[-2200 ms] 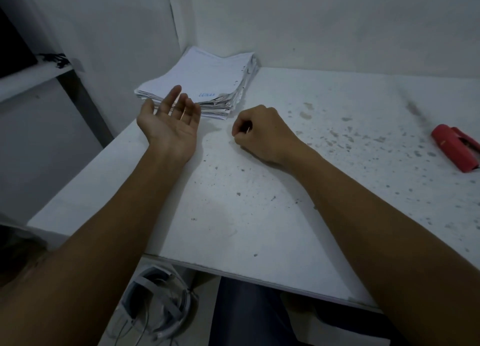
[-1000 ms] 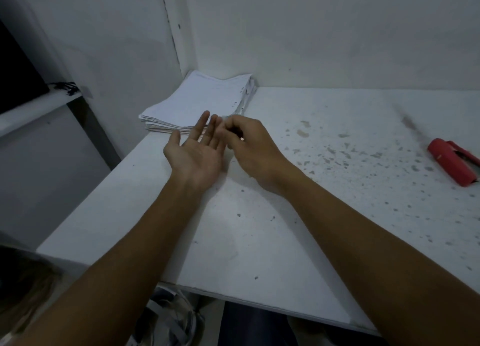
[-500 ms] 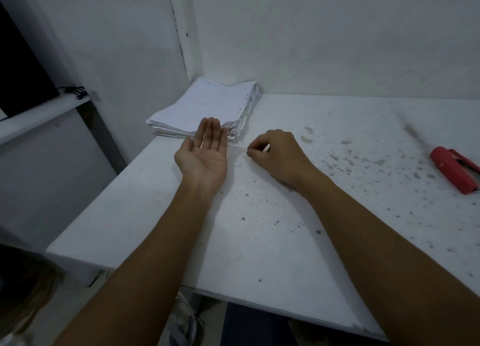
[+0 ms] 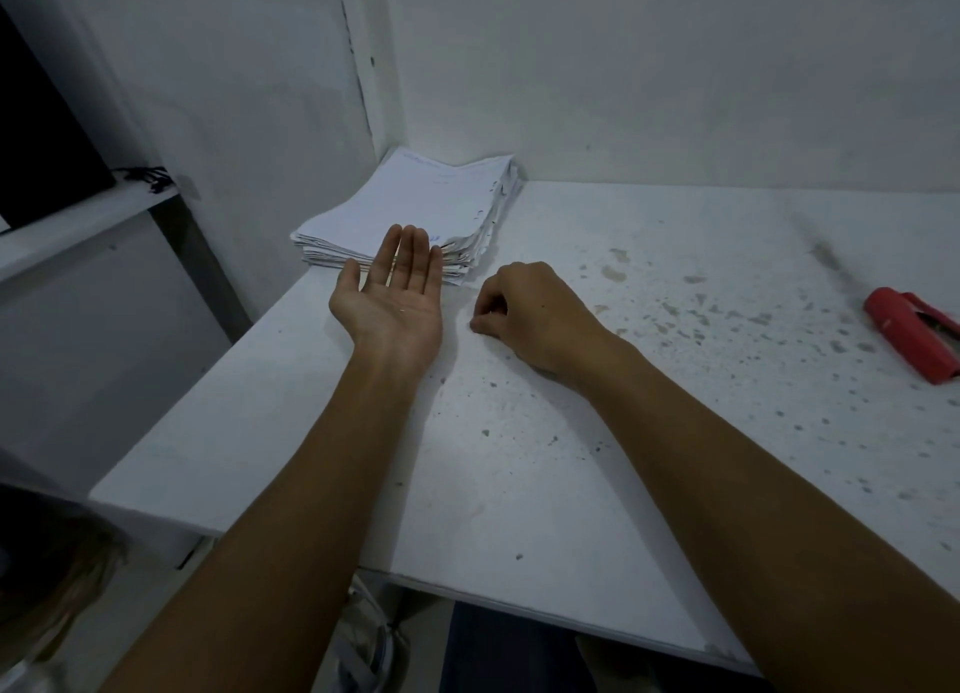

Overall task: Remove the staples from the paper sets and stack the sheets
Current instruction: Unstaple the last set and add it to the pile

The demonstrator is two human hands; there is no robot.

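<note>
The stack of sheets (image 4: 415, 209) lies in the far corner of the white table (image 4: 675, 380), against the walls. Just in front of the stack, the left hand (image 4: 392, 302) lies palm up, fingers straight and pressed together, with a tiny glint, perhaps a staple (image 4: 402, 310), on the palm. Beside it, right of the stack's near corner, the right hand (image 4: 524, 313) rests with curled fingers, thumb and forefinger pinched at the tabletop; what they pinch is too small to tell. A red stapler (image 4: 911, 339) lies well to the stack's right.

A plain office or study corner: a speckled white table (image 4: 649, 432) against bare white walls, a stack of papers (image 4: 415, 209), a red stapler (image 4: 911, 339), a side shelf (image 4: 78, 224).
</note>
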